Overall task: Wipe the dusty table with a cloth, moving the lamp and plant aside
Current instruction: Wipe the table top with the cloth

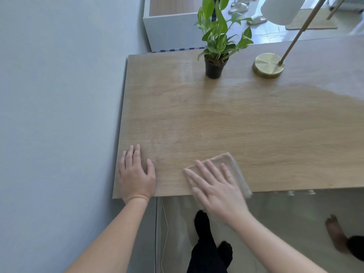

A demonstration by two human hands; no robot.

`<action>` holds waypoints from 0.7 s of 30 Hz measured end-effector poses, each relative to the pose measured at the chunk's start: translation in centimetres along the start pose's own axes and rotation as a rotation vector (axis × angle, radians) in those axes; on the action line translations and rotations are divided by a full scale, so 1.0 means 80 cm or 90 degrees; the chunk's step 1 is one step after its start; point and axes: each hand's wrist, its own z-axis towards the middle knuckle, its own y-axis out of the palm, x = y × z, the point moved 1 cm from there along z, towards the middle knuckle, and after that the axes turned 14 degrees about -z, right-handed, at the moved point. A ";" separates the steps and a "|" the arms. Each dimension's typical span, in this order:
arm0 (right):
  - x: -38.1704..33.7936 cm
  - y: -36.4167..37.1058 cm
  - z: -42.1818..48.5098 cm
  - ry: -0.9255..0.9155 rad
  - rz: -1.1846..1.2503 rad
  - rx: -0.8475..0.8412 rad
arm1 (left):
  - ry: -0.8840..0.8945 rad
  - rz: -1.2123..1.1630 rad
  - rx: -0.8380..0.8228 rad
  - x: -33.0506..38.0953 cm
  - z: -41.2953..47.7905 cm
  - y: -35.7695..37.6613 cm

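Note:
A light wooden table (pixel 226 119) fills the middle of the head view. My right hand (pixel 214 186) lies flat, fingers spread, pressing a folded beige cloth (pixel 236 170) onto the table near its front edge. My left hand (pixel 136 174) rests flat on the table's front left corner, holding nothing. A green plant in a small black pot (pixel 214 67) stands at the back of the table. To its right sits the round brass base of the lamp (pixel 268 65), with a thin brass rod rising to a white shade (pixel 281 8).
A grey wall (pixel 59 95) runs along the table's left edge. A white cabinet (pixel 169 30) stands behind the table. Slippers and a mat lie on the floor beyond. Below the front edge are my dark-clothed legs and another person's bare foot (pixel 334 231).

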 end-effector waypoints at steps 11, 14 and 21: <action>0.050 -0.031 0.102 0.242 0.048 -0.012 | -0.002 -0.010 -0.006 -0.001 -0.002 -0.001; 0.016 -0.017 0.049 0.068 0.016 -0.017 | 0.001 -0.007 -0.006 0.000 -0.003 -0.001; 0.148 -0.022 -0.028 0.156 -0.019 -0.018 | -0.002 -0.005 0.003 0.002 -0.004 0.001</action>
